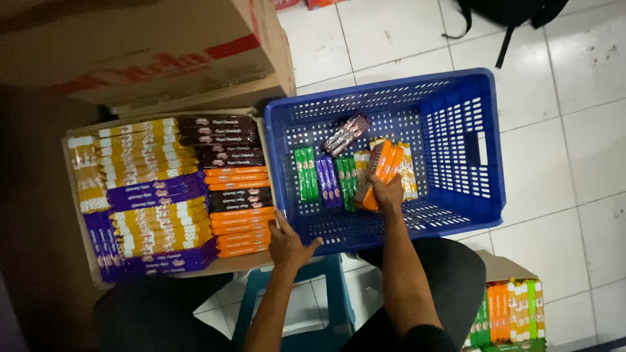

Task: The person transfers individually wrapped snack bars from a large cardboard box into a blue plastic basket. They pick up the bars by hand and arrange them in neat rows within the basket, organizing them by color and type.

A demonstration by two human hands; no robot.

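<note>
My right hand (386, 193) is inside the blue plastic crate (486, 195), closed around a stack of orange wrapped bars (382, 164) that it holds on edge. Beside that stack, green bars (305, 173), purple bars (328, 181) and yellow bars (408, 171) stand in a row on the crate floor, and a dark brown bar (347, 134) lies loose behind them. My left hand (289, 246) rests open on the crate's near left corner, next to the open cardboard box (76, 208) packed with yellow, purple, orange and dark brown bars.
A closed cardboard carton (150, 52) sits behind the open box. A blue stool (326, 293) is under me. Another box of orange and green bars (512, 311) stands at the lower right. A black bag (508, 13) lies on the white tiled floor.
</note>
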